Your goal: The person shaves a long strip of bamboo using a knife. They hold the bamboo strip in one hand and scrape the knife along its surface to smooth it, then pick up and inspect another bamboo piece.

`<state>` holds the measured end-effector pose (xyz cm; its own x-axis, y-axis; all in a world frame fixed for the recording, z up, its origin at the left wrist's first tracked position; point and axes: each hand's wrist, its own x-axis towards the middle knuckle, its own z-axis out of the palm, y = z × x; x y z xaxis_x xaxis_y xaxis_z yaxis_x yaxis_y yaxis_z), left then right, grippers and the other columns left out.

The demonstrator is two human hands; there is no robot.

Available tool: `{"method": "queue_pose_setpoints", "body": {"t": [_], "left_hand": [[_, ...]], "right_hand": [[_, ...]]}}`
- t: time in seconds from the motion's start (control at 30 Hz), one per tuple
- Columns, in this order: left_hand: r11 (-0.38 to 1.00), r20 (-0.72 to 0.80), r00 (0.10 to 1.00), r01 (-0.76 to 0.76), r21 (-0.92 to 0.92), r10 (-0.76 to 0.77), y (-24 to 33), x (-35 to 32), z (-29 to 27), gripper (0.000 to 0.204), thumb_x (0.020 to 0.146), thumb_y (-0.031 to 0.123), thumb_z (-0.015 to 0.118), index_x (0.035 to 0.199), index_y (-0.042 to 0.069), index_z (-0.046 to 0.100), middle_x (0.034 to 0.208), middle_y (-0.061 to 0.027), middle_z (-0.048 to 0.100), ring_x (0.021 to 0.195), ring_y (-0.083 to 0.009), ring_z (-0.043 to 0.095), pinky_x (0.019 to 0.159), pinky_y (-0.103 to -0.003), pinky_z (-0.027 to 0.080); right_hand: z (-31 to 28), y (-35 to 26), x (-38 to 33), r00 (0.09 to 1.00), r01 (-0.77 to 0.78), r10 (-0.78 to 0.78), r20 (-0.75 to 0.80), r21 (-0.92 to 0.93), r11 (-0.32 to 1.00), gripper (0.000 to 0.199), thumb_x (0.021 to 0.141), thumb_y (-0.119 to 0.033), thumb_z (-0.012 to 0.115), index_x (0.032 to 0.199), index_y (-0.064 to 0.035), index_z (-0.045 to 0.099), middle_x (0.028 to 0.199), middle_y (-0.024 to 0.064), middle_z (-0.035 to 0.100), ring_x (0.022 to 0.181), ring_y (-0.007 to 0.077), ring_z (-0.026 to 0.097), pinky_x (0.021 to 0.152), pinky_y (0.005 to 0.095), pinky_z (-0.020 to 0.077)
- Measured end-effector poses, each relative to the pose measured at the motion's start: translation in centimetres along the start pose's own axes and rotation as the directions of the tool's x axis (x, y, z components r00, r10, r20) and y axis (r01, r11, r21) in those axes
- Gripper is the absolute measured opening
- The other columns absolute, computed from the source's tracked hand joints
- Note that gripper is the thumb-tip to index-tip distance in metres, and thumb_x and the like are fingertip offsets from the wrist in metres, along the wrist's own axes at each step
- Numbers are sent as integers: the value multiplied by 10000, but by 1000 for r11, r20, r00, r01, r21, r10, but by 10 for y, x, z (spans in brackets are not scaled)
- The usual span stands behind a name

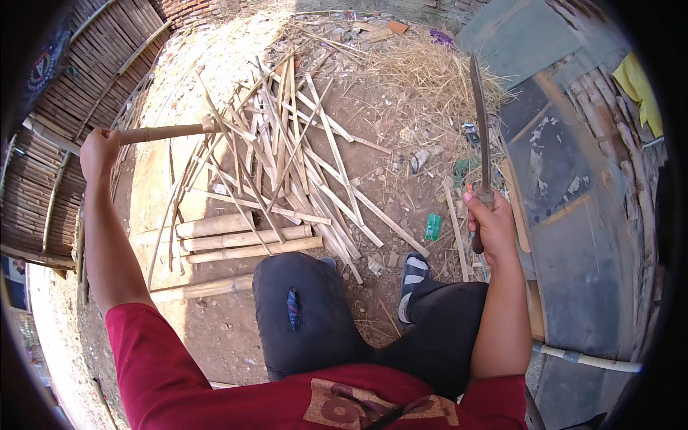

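Note:
My left hand (100, 152) is closed around one end of a bamboo piece (163, 133), held out to the left. Its far end comes in front of the strip pile's left edge; whether they touch I cannot tell. On the right, my right hand (494, 223) grips the handle of a machete (481, 122), its long dark blade pointing up and away from me. Between my hands lies a loose, crossing heap of split bamboo strips (292, 129) on the dirt. Several thicker bamboo lengths (247, 239) rest side by side left of my knee.
A bamboo slat wall (115, 61) stands at the left. Dark boards (573, 215) line the right side, with a yellow cloth (640, 97) beyond. Straw (423, 68) is heaped at the back. A green plastic piece (433, 227) lies near my sandalled foot (413, 276).

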<state>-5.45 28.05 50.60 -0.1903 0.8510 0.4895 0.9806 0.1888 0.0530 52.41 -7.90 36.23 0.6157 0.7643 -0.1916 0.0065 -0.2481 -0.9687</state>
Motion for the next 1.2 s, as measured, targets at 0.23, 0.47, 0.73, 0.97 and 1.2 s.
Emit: {"method": "queue_pose_setpoints", "body": {"t": [0.23, 0.47, 0.73, 0.97, 1.2], "left_hand": [[916, -398, 872, -371, -156, 285, 52, 33, -143, 474, 910, 375, 644, 1325, 147, 658, 1165, -124, 735, 1056, -273, 714, 940, -368, 529], [698, -451, 773, -615, -366, 445, 91, -8, -197, 381, 996, 272, 655, 1364, 175, 646, 1254, -83, 709, 1121, -197, 691, 971, -327, 533], [337, -612, 703, -711, -617, 362, 145, -102, -250, 423, 982, 233, 699, 1372, 85, 632, 1254, -75, 701, 1117, -148, 668, 993, -313, 513], [-325, -640, 733, -562, -761, 232, 300, -204, -184, 404, 960, 43, 692, 1348, 33, 582, 1175, -106, 675, 1036, -157, 680, 884, -250, 543], [-280, -317, 840, -207, -937, 440, 372, -286, -109, 433, 978, 64, 675, 1377, -9, 523, 1194, -112, 626, 1005, -163, 678, 853, -288, 553]], "right_hand": [[-9, 0, -6, 998, 69, -68, 16, -105, 992, 266, 901, -241, 773, 1003, -38, 634, 661, -32, 538, 537, 58, 470, 499, 233, 368], [-34, 9, -13, 995, 93, -99, -13, -254, 963, 843, 845, -316, 823, 1428, 144, 424, 681, 11, 571, 572, 75, 526, 501, 250, 414], [-63, 10, -14, 992, 125, -126, 8, -181, 975, 600, 826, -393, 813, 1164, 71, 640, 904, 114, 678, 703, 168, 634, 633, 330, 506], [-95, -7, -34, 959, 233, -256, -124, -170, 957, 433, 863, -220, 742, 1172, 43, 589, 793, 67, 641, 618, 123, 600, 547, 303, 466], [-96, -81, -95, 966, 253, -257, -20, -108, 961, 478, 937, -260, 714, 1285, 37, 577, 856, 51, 653, 661, 105, 604, 575, 289, 465]]}}
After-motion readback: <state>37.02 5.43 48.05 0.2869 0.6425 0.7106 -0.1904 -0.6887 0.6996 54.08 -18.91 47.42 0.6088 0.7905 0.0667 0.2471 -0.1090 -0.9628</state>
